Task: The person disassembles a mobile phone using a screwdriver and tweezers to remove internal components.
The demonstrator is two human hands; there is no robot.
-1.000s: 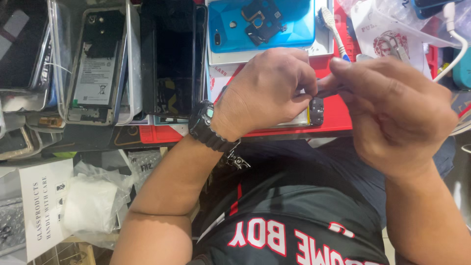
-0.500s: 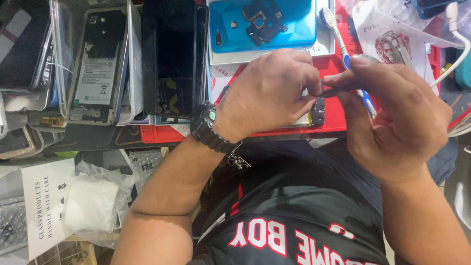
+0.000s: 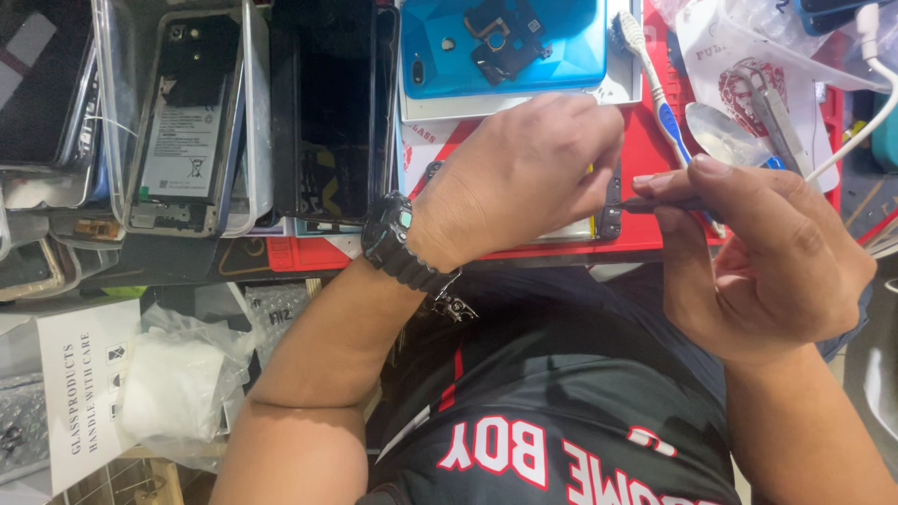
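Observation:
My left hand, with a black watch on its wrist, presses down on an opened phone that lies on a red mat. The hand covers most of the phone; only its dark right edge shows. My right hand pinches a thin dark metal tool between thumb and fingers. The tool's tip touches the phone's right edge, beside my left fingertips.
A blue phone back cover with small black parts lies behind the mat. A toothbrush, tweezers and a white cable lie at the right. A black screen and an open phone with battery lie at the left.
My right hand has drawn back to the right and lower, uncovering the toothbrush, and now holds the tool out to the phone's edge. My left hand stays on the phone.

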